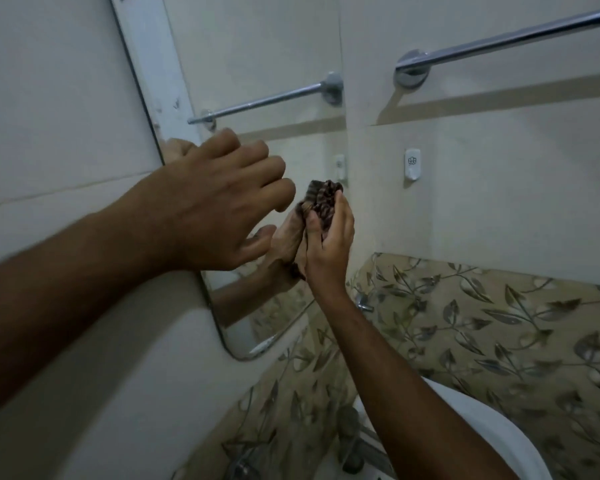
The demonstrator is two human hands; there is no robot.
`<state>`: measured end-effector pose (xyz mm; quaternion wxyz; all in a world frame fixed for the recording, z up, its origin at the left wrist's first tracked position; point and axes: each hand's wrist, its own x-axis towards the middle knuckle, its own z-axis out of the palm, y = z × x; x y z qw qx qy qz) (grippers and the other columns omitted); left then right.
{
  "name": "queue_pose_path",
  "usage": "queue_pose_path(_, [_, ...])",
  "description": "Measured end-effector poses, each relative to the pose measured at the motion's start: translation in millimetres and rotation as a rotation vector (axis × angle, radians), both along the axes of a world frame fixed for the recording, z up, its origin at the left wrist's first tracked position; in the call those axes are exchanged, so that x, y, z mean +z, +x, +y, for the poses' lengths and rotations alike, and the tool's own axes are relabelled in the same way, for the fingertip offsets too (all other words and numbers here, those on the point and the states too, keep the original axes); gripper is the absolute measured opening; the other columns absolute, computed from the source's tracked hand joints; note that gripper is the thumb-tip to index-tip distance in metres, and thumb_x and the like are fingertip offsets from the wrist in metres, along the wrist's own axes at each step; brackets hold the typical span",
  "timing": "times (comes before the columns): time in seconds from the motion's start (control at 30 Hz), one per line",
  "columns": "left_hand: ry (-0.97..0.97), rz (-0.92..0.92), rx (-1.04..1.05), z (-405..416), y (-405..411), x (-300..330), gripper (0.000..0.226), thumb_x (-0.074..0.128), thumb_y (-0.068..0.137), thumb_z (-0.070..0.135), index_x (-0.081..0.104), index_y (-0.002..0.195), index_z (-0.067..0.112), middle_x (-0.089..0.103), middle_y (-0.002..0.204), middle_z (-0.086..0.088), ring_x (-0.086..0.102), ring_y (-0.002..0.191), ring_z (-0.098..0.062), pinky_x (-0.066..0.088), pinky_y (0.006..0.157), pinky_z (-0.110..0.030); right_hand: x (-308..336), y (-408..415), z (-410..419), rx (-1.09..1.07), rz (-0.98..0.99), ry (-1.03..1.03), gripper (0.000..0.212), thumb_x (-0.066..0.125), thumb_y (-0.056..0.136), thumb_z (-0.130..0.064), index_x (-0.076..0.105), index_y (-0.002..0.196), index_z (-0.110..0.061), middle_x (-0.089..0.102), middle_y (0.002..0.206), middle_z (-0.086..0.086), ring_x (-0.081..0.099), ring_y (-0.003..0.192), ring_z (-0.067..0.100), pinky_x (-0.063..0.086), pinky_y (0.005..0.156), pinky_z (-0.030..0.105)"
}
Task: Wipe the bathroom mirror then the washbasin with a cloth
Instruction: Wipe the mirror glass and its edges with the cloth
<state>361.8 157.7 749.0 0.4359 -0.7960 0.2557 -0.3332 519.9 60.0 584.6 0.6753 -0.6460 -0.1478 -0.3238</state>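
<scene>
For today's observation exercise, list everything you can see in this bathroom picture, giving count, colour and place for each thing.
mirror: one, clear glass, on the wall at left-centre
towel rail: one, chrome, on the wall at upper right; its reflection shows in the mirror
wall hook: one, white, on the wall right of the mirror
leaf-pattern tiles: a band, beige with grey leaves, low on the wall
washbasin: one, white, at the bottom right
tap: one, chrome, partly hidden behind the right forearm
cloth: one, dark striped, bunched against the mirror
left hand: one, empty, fingers loosely curled beside the cloth
right hand: one, gripping the cloth
</scene>
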Motion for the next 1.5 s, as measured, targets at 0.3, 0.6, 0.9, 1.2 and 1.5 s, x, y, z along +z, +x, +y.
queue_pose_path(0.3, [-0.088, 0.079, 0.041, -1.5, -0.2, -31.5, 0.044, 0.026, 0.096, 0.048, 0.057, 0.105, 0.018, 0.055, 0.098, -0.007, 0.05, 0.091, -0.028, 0.037, 0.083, -0.044, -47.0, -53.8, 14.0, 0.042, -0.025, -0.045, 0.061, 0.038, 0.104, -0.044, 0.018, 0.158, -0.025, 0.014, 0.164, -0.006, 0.012, 0.15, 0.004, 0.02, 0.115, 0.016])
queue_pose_path(0.6, [-0.187, 0.12, 0.125, -3.6, 2.0, -33.2, 0.059, 0.01, 0.094, 0.058, 0.051, 0.114, 0.021, 0.05, 0.108, -0.006, 0.047, 0.098, -0.027, 0.043, 0.085, -0.05, -10.5, 41.9, -15.2, -0.087, 0.111, 0.021, 0.056, 0.043, 0.104, -0.038, 0.028, 0.155, -0.021, 0.028, 0.159, 0.005, 0.03, 0.144, 0.022, 0.036, 0.113, 0.04])
queue_pose_path(0.9, [-0.208, 0.146, 0.126, -5.7, 1.3, -34.0, 0.066, 0.002, 0.091, 0.064, 0.045, 0.121, 0.023, 0.045, 0.113, -0.005, 0.044, 0.102, -0.028, 0.044, 0.084, -0.052, -58.8, -6.8, 4.8, -0.063, 0.085, 0.043, 0.055, 0.045, 0.104, -0.034, 0.027, 0.155, -0.024, 0.027, 0.159, -0.001, 0.029, 0.144, 0.011, 0.029, 0.108, 0.013])
queue_pose_path(1.2, [-0.225, 0.15, 0.149, -8.0, -1.1, -32.3, 0.059, 0.013, 0.091, 0.062, 0.046, 0.121, 0.023, 0.046, 0.113, -0.005, 0.044, 0.102, -0.027, 0.045, 0.084, -0.052, -17.7, 60.4, -19.0, -0.105, 0.174, 0.066, 0.054, 0.043, 0.105, -0.036, 0.031, 0.153, -0.016, 0.031, 0.156, 0.008, 0.035, 0.142, 0.025, 0.04, 0.112, 0.047])
queue_pose_path(1.5, [-0.183, 0.125, 0.161, -6.5, 1.2, -35.1, 0.056, 0.021, 0.092, 0.061, 0.046, 0.12, 0.019, 0.049, 0.112, -0.006, 0.046, 0.099, -0.027, 0.044, 0.083, -0.049, -46.6, -50.1, 16.8, 0.006, -0.115, -0.033, 0.057, 0.039, 0.104, -0.038, 0.025, 0.156, -0.02, 0.02, 0.162, -0.001, 0.02, 0.149, 0.009, 0.024, 0.115, 0.011])
